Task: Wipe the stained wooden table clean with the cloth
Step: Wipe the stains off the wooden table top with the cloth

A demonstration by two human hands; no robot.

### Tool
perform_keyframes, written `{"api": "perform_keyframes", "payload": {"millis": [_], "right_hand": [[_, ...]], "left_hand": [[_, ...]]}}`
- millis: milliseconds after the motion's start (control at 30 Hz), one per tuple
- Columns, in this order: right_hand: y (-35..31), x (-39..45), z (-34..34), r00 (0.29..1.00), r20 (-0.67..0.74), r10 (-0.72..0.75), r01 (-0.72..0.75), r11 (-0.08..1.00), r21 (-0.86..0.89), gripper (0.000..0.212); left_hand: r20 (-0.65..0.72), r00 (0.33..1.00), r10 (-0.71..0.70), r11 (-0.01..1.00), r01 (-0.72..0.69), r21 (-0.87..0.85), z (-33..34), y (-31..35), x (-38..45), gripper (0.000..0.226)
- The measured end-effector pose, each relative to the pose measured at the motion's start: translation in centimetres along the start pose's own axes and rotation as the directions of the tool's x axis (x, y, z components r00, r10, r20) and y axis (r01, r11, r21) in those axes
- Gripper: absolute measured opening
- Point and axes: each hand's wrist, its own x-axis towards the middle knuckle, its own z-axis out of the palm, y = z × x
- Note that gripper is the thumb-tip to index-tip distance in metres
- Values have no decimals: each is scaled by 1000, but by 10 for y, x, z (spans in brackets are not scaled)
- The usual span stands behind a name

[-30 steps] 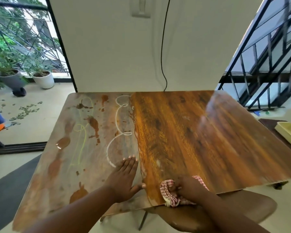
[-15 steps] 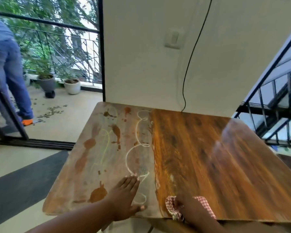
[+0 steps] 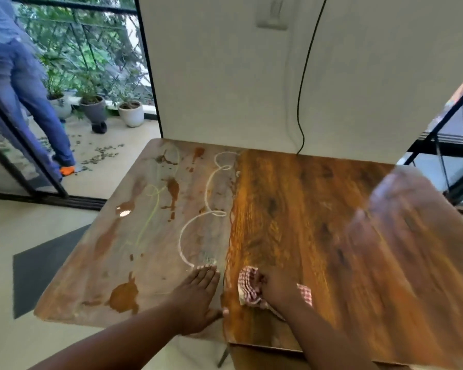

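Soft, even daylight fills the scene, coming from the open balcony doorway (image 3: 72, 108) at the left and the stairwell opening (image 3: 449, 161) at the right. The wooden table (image 3: 292, 209) carries a broad pale glare patch (image 3: 401, 198) on its right half and a small bright glint on a wet brown stain (image 3: 124, 212). Shadows are faint. Motion blur smears the whole picture, strongest along the table's right side and on the person (image 3: 19, 84) outside. Wide-angle distortion bends the black cable (image 3: 304, 84) and the door frame near the edges.

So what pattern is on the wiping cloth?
Red-and-white checks on the crumpled wiping cloth, seen in the head view.
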Motion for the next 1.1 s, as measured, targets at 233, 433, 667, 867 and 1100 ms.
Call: {"api": "perform_keyframes", "payload": {"millis": [233,433,667,867,1100], "right_hand": [[-1,61,-17,991,-99,-94,98,994,38,22],[10,32,-11,951,-11,-310,310,951,1,26],[69,-64,-12,890,253,-381,406,912,-55,25],[59,-54,-5,921,170,-349,365,928,-70,24],[63,-64,-3,822,284,-494,535,841,-84,29]], "left_hand": [[-59,988,-142,989,139,-53,8,23,-3,99],[-45,959,-281,957,277,-84,27,16,-37,105],[-74,938,-340,939,335,-73,37,9,-44,103],[-79,947,-310,949,304,-79,36,19,-36,101],[-113,931,-346,938,339,-79,34,20,-40,99]]}}
